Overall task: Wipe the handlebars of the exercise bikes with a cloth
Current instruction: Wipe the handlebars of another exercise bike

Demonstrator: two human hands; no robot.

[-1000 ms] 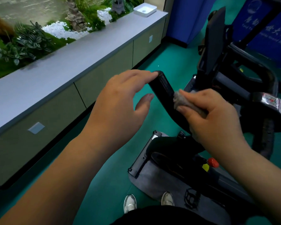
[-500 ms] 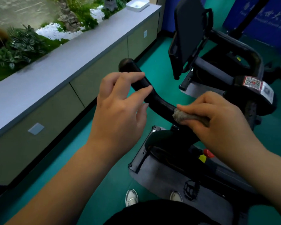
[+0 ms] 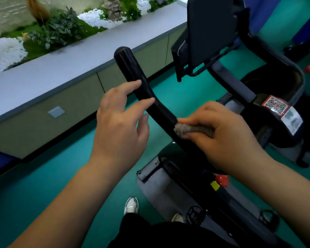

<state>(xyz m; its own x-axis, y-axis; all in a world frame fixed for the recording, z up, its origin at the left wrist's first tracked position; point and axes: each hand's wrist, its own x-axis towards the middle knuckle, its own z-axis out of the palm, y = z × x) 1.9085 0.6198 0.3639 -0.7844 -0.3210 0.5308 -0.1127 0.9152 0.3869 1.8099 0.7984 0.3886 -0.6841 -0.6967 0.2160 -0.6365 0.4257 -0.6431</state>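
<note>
A black handlebar (image 3: 132, 68) of the exercise bike runs from its rounded end at upper centre down to the right. My left hand (image 3: 120, 122) rests its fingertips lightly on the bar's middle, fingers relaxed. My right hand (image 3: 222, 136) grips a bunched grey cloth (image 3: 183, 129) and presses it against the bar's lower part, which the hand partly hides. The bike's dark screen panel (image 3: 209, 29) stands above, and the right side of the handlebar loop (image 3: 276, 56) curves behind it.
A long grey-topped cabinet (image 3: 79, 65) with plants and white pebbles runs along the left. A QR-code sticker (image 3: 276, 104) sits on the bike's frame. Green floor (image 3: 34, 194) lies below, with my shoes (image 3: 131, 205) beside the bike's base and a red knob (image 3: 222, 180).
The view tilted, so the handlebar end now shows higher. My left hand slid down the bar from its tip; my right hand with the cloth stayed on the bar's lower part.
</note>
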